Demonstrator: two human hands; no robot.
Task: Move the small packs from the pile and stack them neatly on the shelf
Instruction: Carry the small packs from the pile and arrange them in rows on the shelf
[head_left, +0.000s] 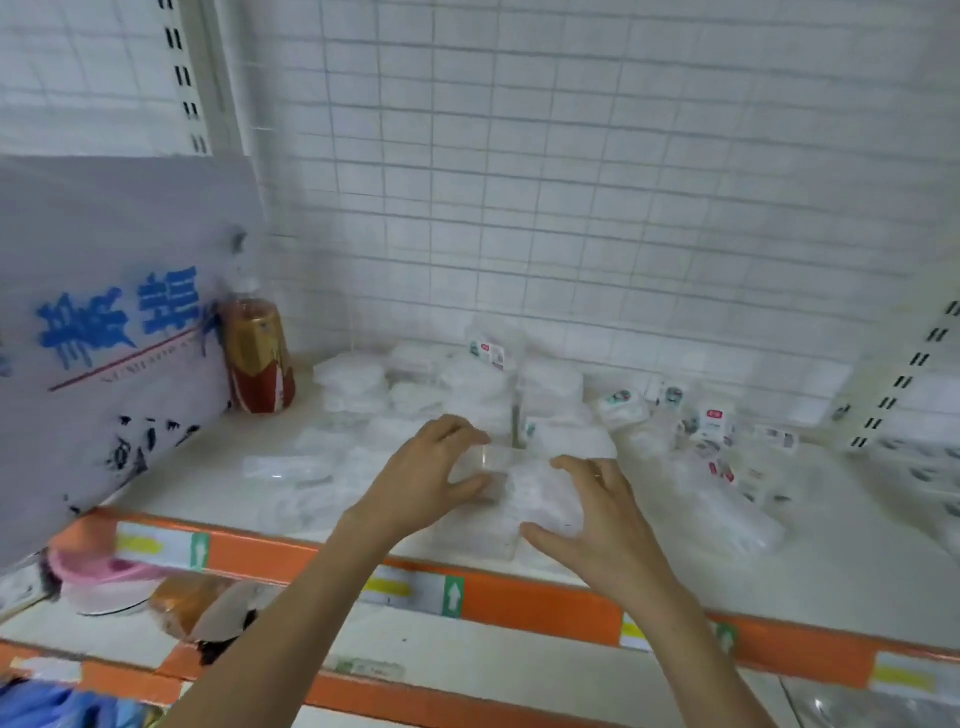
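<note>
Several small clear packs of white pads lie on the white shelf (779, 561). Stacked packs (457, 384) stand at the back near the wire grid, and a loose pile (717, 441) with small red-and-white labels spreads to the right. At the shelf's front, my left hand (421, 478) and my right hand (602, 525) grip one pack (530, 493) from its two sides, fingers curled round its edges. It sits on top of another pack just behind the orange shelf edge.
A brown drink bottle (257, 353) stands at the back left beside a large grey bag with blue lettering (104, 332). The orange shelf edge (540, 597) carries price labels. A lower shelf holds a pink bowl (98, 577) and brown packets.
</note>
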